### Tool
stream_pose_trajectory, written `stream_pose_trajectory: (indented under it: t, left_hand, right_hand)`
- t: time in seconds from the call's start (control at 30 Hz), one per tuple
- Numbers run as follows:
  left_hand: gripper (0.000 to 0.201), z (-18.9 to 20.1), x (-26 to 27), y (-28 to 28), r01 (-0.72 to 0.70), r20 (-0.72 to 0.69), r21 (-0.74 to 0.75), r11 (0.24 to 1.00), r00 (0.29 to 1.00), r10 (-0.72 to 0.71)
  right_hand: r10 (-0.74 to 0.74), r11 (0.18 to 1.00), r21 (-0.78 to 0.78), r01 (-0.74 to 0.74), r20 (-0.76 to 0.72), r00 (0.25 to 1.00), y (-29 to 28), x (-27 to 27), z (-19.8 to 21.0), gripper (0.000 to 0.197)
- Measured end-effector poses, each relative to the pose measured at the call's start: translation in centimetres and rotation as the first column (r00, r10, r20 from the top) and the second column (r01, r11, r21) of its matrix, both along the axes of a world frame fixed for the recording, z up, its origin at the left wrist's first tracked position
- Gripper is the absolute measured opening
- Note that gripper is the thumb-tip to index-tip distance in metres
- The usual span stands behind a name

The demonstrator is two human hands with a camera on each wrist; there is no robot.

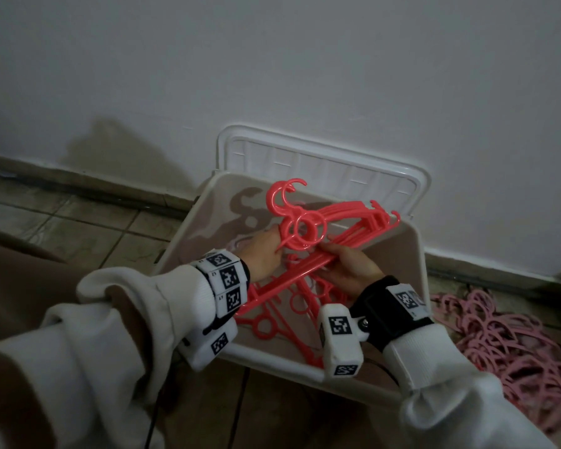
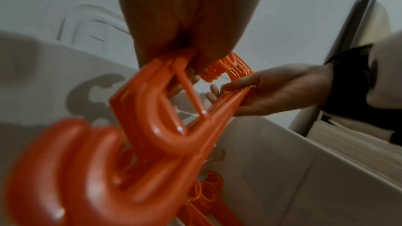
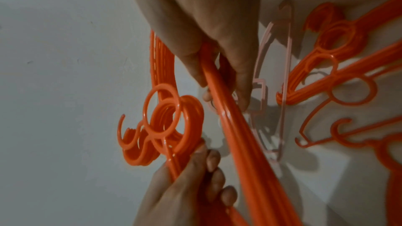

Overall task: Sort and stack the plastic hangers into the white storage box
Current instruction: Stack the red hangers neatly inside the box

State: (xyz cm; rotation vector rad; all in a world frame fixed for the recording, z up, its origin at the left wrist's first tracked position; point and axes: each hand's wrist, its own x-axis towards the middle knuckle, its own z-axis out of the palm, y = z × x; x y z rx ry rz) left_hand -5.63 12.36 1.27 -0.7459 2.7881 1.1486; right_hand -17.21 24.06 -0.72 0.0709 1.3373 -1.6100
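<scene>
Head view is dim, and both sleeves cover the near corners of the white storage box (image 1: pixel 412 254), so its front rim shows only between the wrists. Above the open box, both hands hold a bundle of coral-red hangers (image 1: pixel 308 231): the left hand (image 1: pixel 263 254) grips one shoulder arm of the bundle just below the rings, and the right hand (image 1: pixel 350 267) curls round the straight bottom bars, thumb on top. The bundle's hooks point toward the box's far wall and its far shoulder ends reach past the far right rim. More red loose hangers (image 1: pixel 272 325) lie crisscrossed on the box floor, partly hidden under the wrists; how many cannot be told. The right wrist view also shows a pale pink hanger (image 3: pixel 272 78) lying on the box floor among them. The lid (image 1: pixel 321 163) stands tilted against the wall behind the box. On the tiled floor right of the box, a pink hanger pile (image 1: pixel 506 348) is cut off by the frame edge and hard to separate in the gloom. The left wrist view is blurred at the nearest hooks. Bare box floor shows at the far left, in shadow.
</scene>
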Motion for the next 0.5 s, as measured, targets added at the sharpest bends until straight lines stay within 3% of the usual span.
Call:
stream_pose_trajectory:
  t: [0.13,0.17,0.23,0.3,0.37,0.5]
  left_hand:
    - [0.032,0.1,0.3,-0.6,-0.068,-0.019,0.014,0.998,0.997,0.068]
    - [0.031,0.0,0.4,-1.0,-0.086,-0.021,0.015,0.996,0.996,0.086]
    - [0.031,-0.1,0.6,-1.5,-0.121,-0.038,0.021,0.992,0.992,0.122]
    - [0.029,0.0,0.8,-2.1,-0.150,-0.055,0.031,0.988,0.987,0.151]
    - [0.026,-0.1,0.9,-2.7,-0.168,-0.052,0.041,0.985,0.984,0.170]
    - [0.033,-0.5,0.6,-3.5,-0.174,-0.064,0.059,0.983,0.982,0.178]
  right_hand:
    - [0.215,0.975,0.087,-0.202,-0.177,0.960,0.0,-0.6,-0.1,0.009]
    - [0.270,0.961,0.128,-0.246,-0.222,0.937,0.2,-0.8,-0.1,0.019]
    - [0.405,0.911,0.214,-0.353,-0.288,0.868,0.5,-1.5,-0.5,0.039]
    - [0.542,0.834,0.319,-0.449,-0.330,0.773,0.9,-2.3,-1.0,0.024]
    - [0.697,0.701,0.525,-0.482,-0.361,0.620,0.9,-3.4,-1.7,0.026]
    - [0.958,0.275,0.874,-0.401,-0.214,0.191,-1.1,-4.7,-4.6,0.034]
